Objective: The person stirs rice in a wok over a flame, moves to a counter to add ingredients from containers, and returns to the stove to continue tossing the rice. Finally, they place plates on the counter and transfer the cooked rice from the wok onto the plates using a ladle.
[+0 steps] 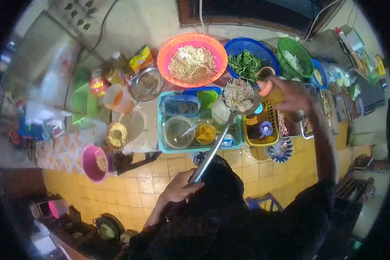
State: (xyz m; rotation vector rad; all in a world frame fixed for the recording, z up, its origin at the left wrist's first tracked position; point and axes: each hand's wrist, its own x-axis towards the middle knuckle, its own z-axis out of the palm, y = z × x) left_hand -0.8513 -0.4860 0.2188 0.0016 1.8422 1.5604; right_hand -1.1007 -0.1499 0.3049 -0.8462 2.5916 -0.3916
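My left hand (180,188) is closed round the metal handle of a long-handled ladle (213,151). The ladle's round head is heaped with pale, rice-like food (239,95) and hangs over the table. Just right of the head, my right hand (292,96) grips a small orange-pink container (265,88), held tilted near the food. The fingers partly cover it, so its contents cannot be made out. Beneath the ladle lies a turquoise tray (161,130) with tubs, a spoon and a yellow-filled cup (206,133). A yellow basket (264,142) sits below my right hand.
Along the back stand an orange basin (162,65) of noodles, a blue basket (268,45) of green leaves and a green basket (305,52) of white shreds. Metal trays (290,130) lie to the right. A pink bowl (90,167) is at left; a blue stool (264,202) stands below.
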